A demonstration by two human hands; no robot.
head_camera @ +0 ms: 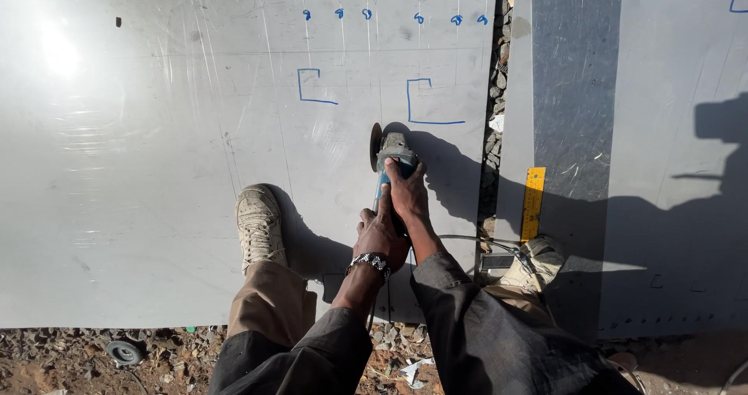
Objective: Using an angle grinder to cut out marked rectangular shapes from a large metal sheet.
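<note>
The right hand's (407, 196) fingers (396, 171) are wrapped over the front of the grinder (392, 161), just behind its head, clenched on the blue-grey body. The left hand (379, 235) grasps the rear of the same tool, fingers curled round the handle, directly behind and touching the right hand. A beaded bracelet (371, 263) sits on the left wrist. Both forearms run close together and nearly straight from dark sleeves (467, 325) at the bottom edge, pointing away from the person.

The grinder lies low over a large grey metal sheet (156, 169), its disc (375, 146) standing on edge at the tool's left side, at or just above the sheet; whether it touches cannot be told. Just beyond the disc are two blue marker outlines (425, 107) drawn on the sheet, with a row of small blue marks (393, 15) further off. A cord (467, 239) trails from the tool to the right.

The person's left shoe (259, 223) stands on the sheet, left of the hands; the right shoe (538, 259) rests on a second sheet (670, 169), across a strip of gravel (492, 91). A yellow ruler (533, 202) lies on that second sheet just beyond the right shoe. A spare disc (125, 353) lies on the ground near the first sheet's front edge. No containers show.
</note>
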